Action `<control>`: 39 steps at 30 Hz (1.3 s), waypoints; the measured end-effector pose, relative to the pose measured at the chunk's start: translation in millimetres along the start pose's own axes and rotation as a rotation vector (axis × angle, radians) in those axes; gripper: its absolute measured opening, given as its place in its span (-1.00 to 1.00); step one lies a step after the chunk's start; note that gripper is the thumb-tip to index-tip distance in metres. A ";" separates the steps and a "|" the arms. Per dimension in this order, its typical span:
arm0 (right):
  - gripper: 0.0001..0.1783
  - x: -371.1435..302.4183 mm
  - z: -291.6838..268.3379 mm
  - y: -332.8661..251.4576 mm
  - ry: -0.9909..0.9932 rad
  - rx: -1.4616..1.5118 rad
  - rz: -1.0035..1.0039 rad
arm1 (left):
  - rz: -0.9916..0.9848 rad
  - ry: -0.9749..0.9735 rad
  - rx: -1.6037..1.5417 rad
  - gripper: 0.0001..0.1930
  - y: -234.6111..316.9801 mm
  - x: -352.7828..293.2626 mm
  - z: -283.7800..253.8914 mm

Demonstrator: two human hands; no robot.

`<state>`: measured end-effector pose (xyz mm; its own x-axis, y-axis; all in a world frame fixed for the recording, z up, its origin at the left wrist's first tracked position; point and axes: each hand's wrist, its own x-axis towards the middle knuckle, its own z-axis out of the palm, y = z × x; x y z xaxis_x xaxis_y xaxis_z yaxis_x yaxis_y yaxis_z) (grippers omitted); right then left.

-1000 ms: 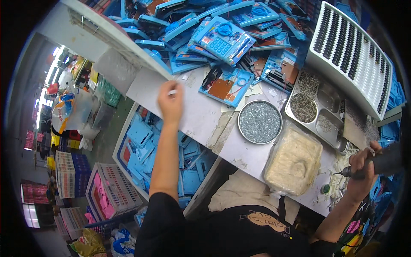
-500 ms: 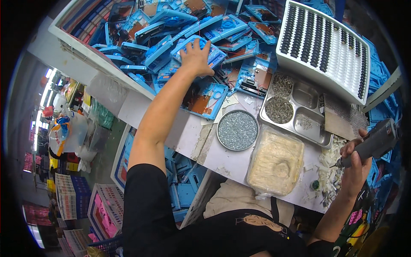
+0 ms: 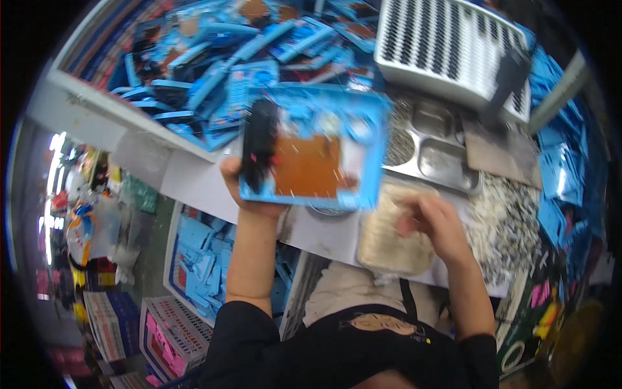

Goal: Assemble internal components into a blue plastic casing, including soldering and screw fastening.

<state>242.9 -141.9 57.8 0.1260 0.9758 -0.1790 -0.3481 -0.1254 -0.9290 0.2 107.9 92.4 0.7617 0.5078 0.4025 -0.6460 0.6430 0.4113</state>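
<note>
My left hand (image 3: 258,207) is closed on the lower left edge of a blue plastic casing (image 3: 378,152), raised above the table with its inside facing up. Inside it are a brown circuit board (image 3: 308,166), a long black part (image 3: 260,144) along the left side and some thin wires. My right hand (image 3: 442,227) is a little blurred, its fingers loosely bent and apart, with nothing visible in them. It hovers over a plastic-wrapped cream block (image 3: 395,243). A dark, blurred power screwdriver (image 3: 512,78) is up by the white rack, out of my hand.
Blue casings (image 3: 214,84) are heaped at the back left. A white rack of black parts (image 3: 447,45) stands behind a steel tray (image 3: 447,159) of small metal pieces. Small pale parts (image 3: 495,223) lie at right. A crate of blue pieces (image 3: 201,259) is below the table's left edge.
My left hand has lifted a casing off the heap and brought it nearer, its inside now showing. My right hand has released the screwdriver and moved left over the wrapped block.
</note>
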 end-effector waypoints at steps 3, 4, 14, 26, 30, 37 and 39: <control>-0.29 35.4 -12.1 39.0 -0.245 0.805 0.017 | -0.247 0.220 -0.103 -0.16 -66.4 -24.1 8.6; -0.25 37.6 -22.2 45.9 -0.456 0.990 -0.012 | -0.381 0.242 -0.104 -0.18 -78.6 -29.2 5.8; -0.31 -20.2 -26.3 21.3 0.144 0.040 -0.055 | -0.604 0.045 0.978 -0.54 -110.5 18.0 -6.6; -0.51 -22.2 -6.7 56.9 0.684 -1.416 -0.477 | 0.234 -0.093 1.836 -0.65 -155.6 -28.3 2.8; -0.67 -22.0 -23.1 65.9 0.604 -1.321 -0.449 | -0.140 -0.380 1.810 -0.57 -156.7 -66.2 16.8; -0.83 -32.3 -17.2 47.5 0.579 -1.248 -0.440 | -0.183 -0.289 1.788 -0.55 -157.6 -64.4 17.9; -0.83 -56.1 -7.6 49.0 0.512 -1.111 -0.417 | -0.170 -0.210 1.747 -0.53 -165.1 -61.5 27.9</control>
<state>225.8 -204.2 19.8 0.4633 0.8285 0.3145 0.7268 -0.1522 -0.6697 58.6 -45.5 22.5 0.8918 0.3415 0.2967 0.0319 -0.7018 0.7116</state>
